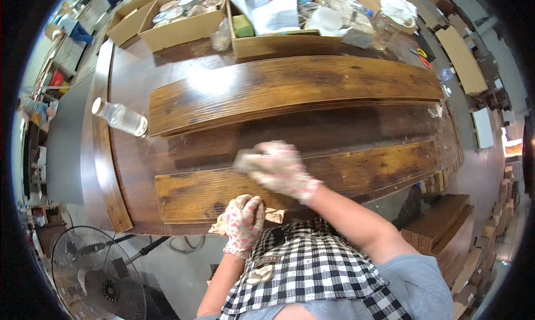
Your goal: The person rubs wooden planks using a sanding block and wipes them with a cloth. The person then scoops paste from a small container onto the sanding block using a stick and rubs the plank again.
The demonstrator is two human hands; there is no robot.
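Note:
Both my hands wear floral work gloves. My right hand point(278, 167) presses a crumpled cloth point(248, 163) against the near wooden plank point(379, 172), at its upper edge. My left hand point(244, 222) rests on the front edge of that same plank, fingers curled, beside a beige rag point(274, 215) lying at the table's edge. A wider, glossy brown plank point(290, 86) lies further back on the dark wooden table point(134, 75).
A clear plastic bottle point(120, 117) lies on its side at the table's left. Cardboard boxes point(178, 27) with tins, papers and bags line the far edge. A floor fan point(92, 275) stands lower left. Stacked planks point(440, 225) sit at the right.

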